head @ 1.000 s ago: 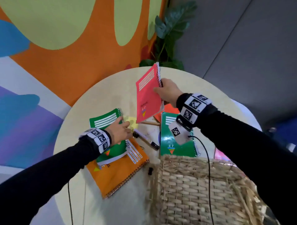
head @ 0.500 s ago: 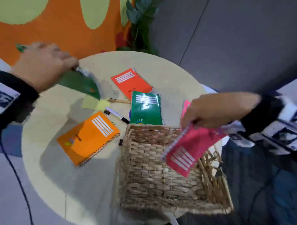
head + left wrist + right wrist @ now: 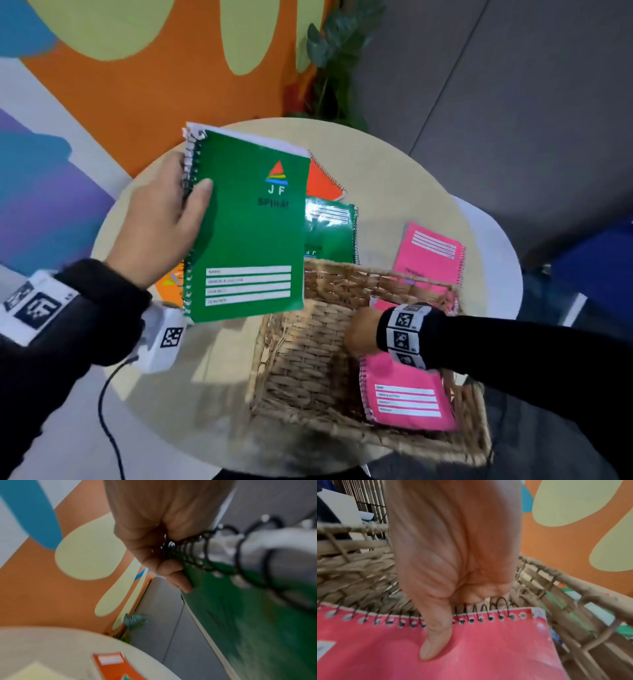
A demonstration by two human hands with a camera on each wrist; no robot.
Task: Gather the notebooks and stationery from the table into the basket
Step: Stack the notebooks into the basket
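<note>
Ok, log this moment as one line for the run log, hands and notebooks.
left hand: grips green notebook by spiral, aloft | right hand: pinches pink notebook inside basket | on table: more notebooks

Round pale table (image 3: 404, 164), orange-patterned wall (image 3: 164, 89), grey panels (image 3: 513, 85), perhaps a leafy plant (image 3: 335, 51)

We count 6 spiral notebooks in all: 2 green, one lifted off the table (image 3: 248, 219) and one flat by the basket's far edge (image 3: 330, 233); 2 pink, one inside the basket (image 3: 407, 394) and one on the table beyond it (image 3: 431, 260); 2 orange, one at the far side (image 3: 322, 181) and one mostly hidden under the lifted green cover (image 3: 169, 279). We log 1 wicker basket (image 3: 308, 359), 1 round table (image 3: 205, 394), 1 plant (image 3: 329, 68), 2 hands (image 3: 161, 222) (image 3: 363, 332)
</note>
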